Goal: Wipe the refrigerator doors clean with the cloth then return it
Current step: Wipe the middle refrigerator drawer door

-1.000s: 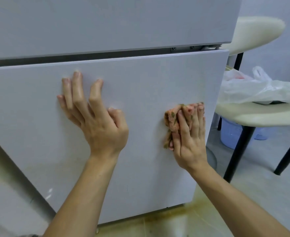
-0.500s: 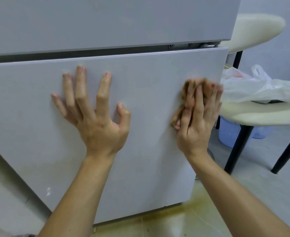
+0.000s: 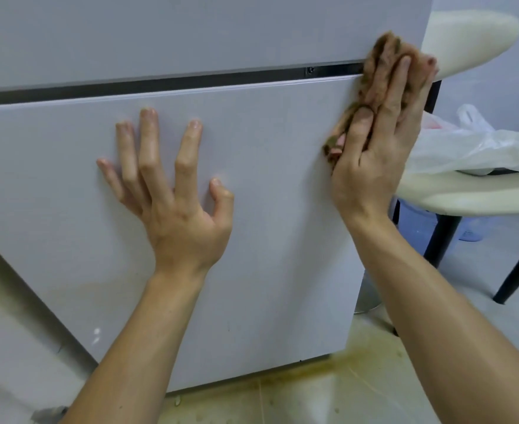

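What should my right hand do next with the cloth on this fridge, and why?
Probably slide the cloth left along the dark gap. The right hand presses it flat over the top right corner of the lower door, partly on the upper door, so the rest of that edge lies leftward. The left hand braces that door.

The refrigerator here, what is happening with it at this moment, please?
A person is wiping the refrigerator doors. The right hand presses a brownish cloth flat against the right edge, across the dark gap between the upper door and the lower door. The left hand rests on the lower door with its fingers spread. A plastic bag lies on a cream chair beside the refrigerator.
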A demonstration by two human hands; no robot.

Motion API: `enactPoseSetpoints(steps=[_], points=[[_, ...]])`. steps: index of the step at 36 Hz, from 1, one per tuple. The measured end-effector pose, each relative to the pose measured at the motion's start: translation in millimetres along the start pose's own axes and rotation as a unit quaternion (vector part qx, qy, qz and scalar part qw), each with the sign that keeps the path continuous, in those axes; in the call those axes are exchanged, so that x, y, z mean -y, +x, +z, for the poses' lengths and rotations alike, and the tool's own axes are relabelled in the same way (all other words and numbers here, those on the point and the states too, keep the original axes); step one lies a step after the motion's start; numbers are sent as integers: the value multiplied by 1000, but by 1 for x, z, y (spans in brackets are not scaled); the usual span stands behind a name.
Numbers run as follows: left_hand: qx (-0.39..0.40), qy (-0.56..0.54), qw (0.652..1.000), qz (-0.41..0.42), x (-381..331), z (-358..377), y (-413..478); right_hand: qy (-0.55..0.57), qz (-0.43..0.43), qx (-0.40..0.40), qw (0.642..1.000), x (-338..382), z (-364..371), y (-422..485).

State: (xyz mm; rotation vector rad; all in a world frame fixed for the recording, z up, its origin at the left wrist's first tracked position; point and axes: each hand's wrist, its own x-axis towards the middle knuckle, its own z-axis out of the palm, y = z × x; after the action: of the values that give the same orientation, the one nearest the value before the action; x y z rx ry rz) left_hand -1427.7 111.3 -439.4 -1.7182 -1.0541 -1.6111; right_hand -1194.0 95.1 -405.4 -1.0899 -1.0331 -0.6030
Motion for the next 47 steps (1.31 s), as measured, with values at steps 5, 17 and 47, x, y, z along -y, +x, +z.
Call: enactPoseSetpoints(steps=[5, 17, 47], points=[[6, -9, 1000, 1, 2, -2, 0, 1, 64, -3, 998, -17, -11, -63], [28, -9, 1000, -11, -5, -11, 2, -49, 174, 95, 979, -28, -35, -162], [61, -19, 998, 26, 62, -55, 2, -27, -118, 74, 990, 23, 26, -140]])
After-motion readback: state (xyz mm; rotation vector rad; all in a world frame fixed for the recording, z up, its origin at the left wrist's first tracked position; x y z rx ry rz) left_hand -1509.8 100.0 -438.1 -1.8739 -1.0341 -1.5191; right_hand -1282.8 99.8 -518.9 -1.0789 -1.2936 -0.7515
